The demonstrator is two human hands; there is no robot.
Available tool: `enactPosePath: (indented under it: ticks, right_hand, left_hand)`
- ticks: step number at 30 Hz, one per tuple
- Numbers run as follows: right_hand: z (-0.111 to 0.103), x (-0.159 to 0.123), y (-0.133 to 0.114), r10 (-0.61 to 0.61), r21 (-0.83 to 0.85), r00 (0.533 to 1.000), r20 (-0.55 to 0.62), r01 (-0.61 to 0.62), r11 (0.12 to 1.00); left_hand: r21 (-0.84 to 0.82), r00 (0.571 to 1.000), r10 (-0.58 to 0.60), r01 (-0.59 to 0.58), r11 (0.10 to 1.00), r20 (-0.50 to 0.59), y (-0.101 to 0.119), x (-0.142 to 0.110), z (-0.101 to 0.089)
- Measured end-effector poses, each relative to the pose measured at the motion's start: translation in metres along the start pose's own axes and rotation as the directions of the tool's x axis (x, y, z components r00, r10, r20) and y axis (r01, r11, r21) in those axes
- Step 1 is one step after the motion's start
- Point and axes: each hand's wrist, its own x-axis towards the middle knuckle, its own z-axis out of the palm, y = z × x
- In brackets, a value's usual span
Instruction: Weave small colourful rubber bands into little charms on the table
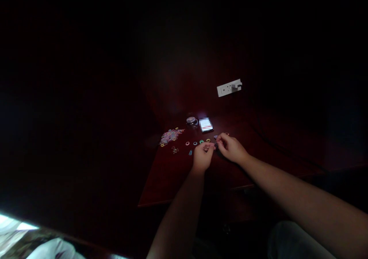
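Fingertips together, and there it was: the left hand (202,158) and right hand (234,149) each had a pinching grip on a small dark piece (216,145), too tiny to name, above the front half of the counter (169,178). Close two-handed fingertip work, by the look of it; the next move called for a fine, steady pinch. Just beyond the hands ran a row of small rings (200,142), with a blue clip (190,153) nearer the front edge. Colourful pile (171,136) by the left edge, phone (206,125) towards the back!
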Motion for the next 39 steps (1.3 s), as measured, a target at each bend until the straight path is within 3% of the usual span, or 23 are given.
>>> enactPosePath:
  ticks: [9,22,39]
  right_hand:
    - [0.002,0.000,0.002,-0.021,0.011,1.000,0.000,0.021,1.000]
    - [0.000,0.000,-0.001,-0.016,0.029,1.000,0.018,0.015,0.999]
    - [-0.001,-0.001,-0.002,-0.091,0.010,0.994,0.065,0.090,0.996]
  left_hand:
    - [-0.078,1.000,-0.011,0.010,0.997,-0.018,-0.010,0.001,0.003]
    - [-0.066,1.000,0.005,-0.005,0.998,0.006,-0.006,0.001,0.002]
    - [-0.072,0.997,0.029,-0.035,0.997,-0.074,-0.015,0.002,0.002]
